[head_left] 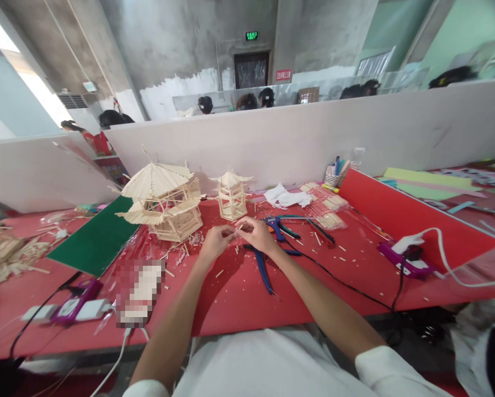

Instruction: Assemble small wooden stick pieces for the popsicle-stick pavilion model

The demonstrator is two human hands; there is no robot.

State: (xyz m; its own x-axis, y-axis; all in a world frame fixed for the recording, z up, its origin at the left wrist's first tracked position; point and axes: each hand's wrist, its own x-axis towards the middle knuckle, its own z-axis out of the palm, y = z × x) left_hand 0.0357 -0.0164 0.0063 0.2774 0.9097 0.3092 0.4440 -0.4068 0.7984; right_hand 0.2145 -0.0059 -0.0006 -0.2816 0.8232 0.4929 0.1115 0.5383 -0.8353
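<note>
My left hand [219, 241] and my right hand [256, 234] meet above the middle of the red table, fingertips pinched close together. A small pale bit shows at the right fingertips; its kind is too small to make out, and what the left fingers hold is hidden. Just behind the hands stands a small wooden-stick pavilion [232, 201]. To its left is a larger stick pavilion [164, 204] with a two-tier roof. Beside my right hand lies a blue glue gun [275, 225]. Blue-handled pliers [263, 270] rest near my right forearm.
Stick scraps litter the red table [313, 286]. A green board [98, 237] lies left, a red board [408, 220] right. Purple power strips [75, 303] with cables sit on both sides. Crumpled tissue [286, 197], bagged sticks [328, 207] and a pen holder [333, 173] stand near the white partition [292, 132].
</note>
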